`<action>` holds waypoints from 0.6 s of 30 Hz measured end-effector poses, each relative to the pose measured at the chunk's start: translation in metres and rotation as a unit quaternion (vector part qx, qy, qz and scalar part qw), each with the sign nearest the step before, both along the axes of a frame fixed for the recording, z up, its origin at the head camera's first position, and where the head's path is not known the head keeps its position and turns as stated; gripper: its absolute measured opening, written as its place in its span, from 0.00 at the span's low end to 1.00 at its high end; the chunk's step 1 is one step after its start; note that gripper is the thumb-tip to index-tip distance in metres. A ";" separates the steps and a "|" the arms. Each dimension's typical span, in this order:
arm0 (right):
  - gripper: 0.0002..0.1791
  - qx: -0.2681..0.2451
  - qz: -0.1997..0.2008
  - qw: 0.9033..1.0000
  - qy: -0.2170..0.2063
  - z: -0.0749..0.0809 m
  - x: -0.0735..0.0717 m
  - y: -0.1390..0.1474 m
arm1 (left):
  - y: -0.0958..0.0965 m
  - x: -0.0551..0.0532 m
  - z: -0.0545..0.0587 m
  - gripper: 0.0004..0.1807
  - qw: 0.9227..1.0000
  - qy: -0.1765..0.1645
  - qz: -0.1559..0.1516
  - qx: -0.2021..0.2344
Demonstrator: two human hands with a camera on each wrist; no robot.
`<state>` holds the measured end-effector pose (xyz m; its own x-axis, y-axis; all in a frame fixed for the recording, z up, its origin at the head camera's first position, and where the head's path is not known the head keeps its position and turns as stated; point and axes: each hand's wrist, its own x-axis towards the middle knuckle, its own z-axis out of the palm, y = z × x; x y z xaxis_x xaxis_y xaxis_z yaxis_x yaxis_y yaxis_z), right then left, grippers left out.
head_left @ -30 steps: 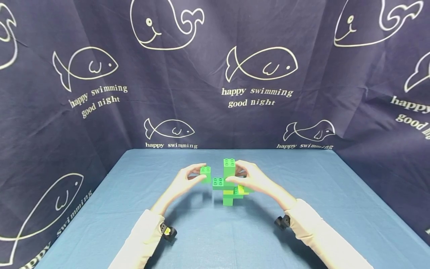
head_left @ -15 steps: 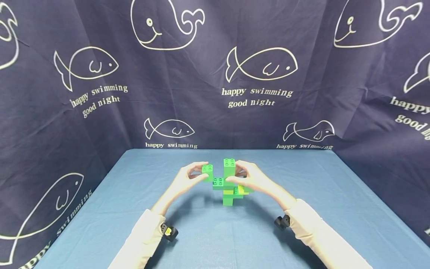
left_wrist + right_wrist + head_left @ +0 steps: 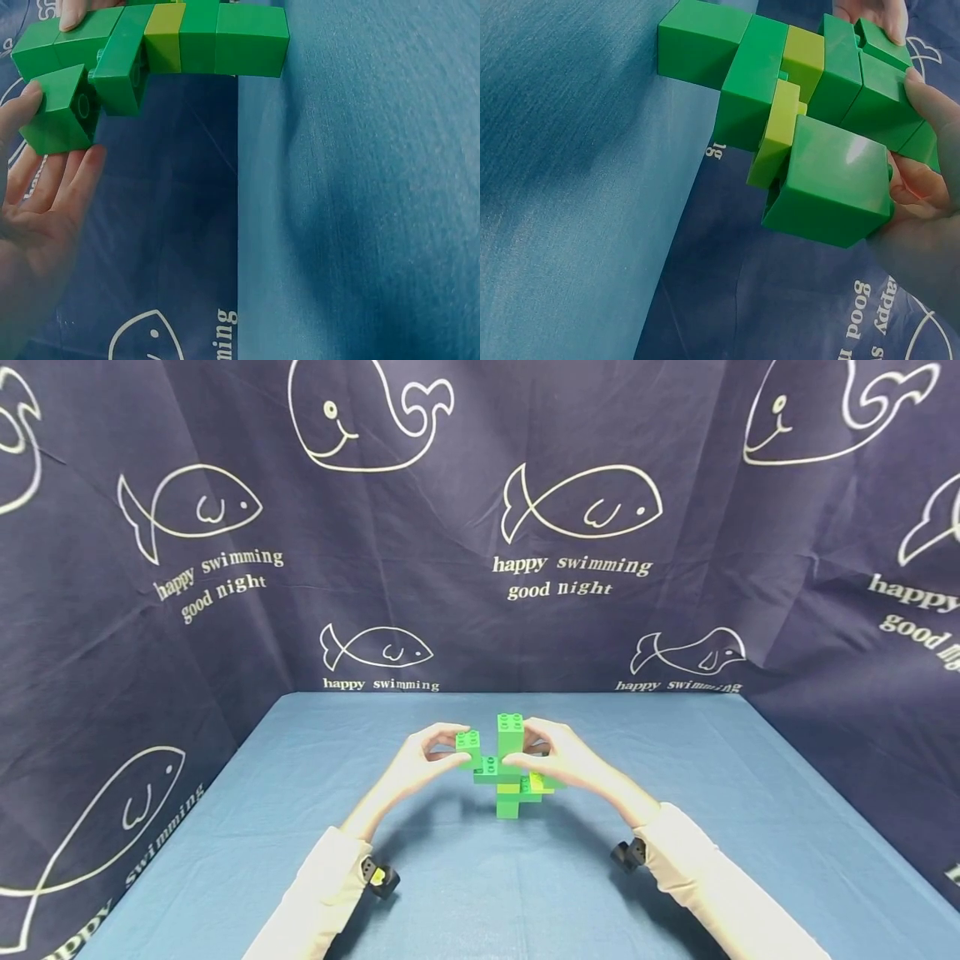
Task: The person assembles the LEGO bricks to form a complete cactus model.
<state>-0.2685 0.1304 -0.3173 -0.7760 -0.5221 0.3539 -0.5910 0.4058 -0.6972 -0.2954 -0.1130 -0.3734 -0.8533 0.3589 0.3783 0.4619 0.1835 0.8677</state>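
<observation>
My left hand (image 3: 422,762) pinches a green building block (image 3: 467,745) between thumb and fingers. In the left wrist view that loose block (image 3: 61,112) is slightly tilted, its hollow underside close to the studs of a side-jutting green brick (image 3: 124,71). That brick belongs to a tower of green and yellow-green blocks (image 3: 508,810) standing on the table. High on the tower, my right hand (image 3: 558,750) grips its tall green column (image 3: 511,739). On the tower's right side, a yellow-green brick (image 3: 780,131) with a big green block (image 3: 836,176) juts out.
A blue cloth covers the table (image 3: 480,893). Behind and to the sides hangs a dark blue curtain (image 3: 465,610) with white fish drawings and lettering. Each wrist wears a small black camera (image 3: 382,878).
My left hand has carried its block a little to the right, over the tower's left-jutting brick. The right hand keeps its hold on the column.
</observation>
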 end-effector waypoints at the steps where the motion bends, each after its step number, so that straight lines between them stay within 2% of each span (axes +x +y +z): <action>1: 0.09 0.001 0.001 1.000 0.000 -0.001 0.000 0.000 | 0.001 0.003 0.003 0.22 1.000 0.000 -0.002 0.000; 4: 0.10 0.002 -0.001 1.000 -0.007 0.000 0.000 0.000 | 0.003 0.011 0.011 0.22 1.000 0.007 -0.009 -0.002; 9: 0.11 0.002 0.000 1.000 -0.011 0.001 0.001 0.000 | 0.004 0.014 0.013 0.22 1.000 0.019 -0.013 -0.012; 18: 0.11 0.001 0.002 1.000 -0.013 0.001 0.001 0.001 | 0.005 0.013 0.013 0.21 1.000 0.017 -0.014 -0.020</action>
<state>-0.2671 0.1311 -0.3166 -0.7826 -0.5258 0.3332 -0.5749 0.4053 -0.7108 -0.2824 -0.1081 -0.3602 -0.8297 0.3980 0.3913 0.4961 0.2043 0.8439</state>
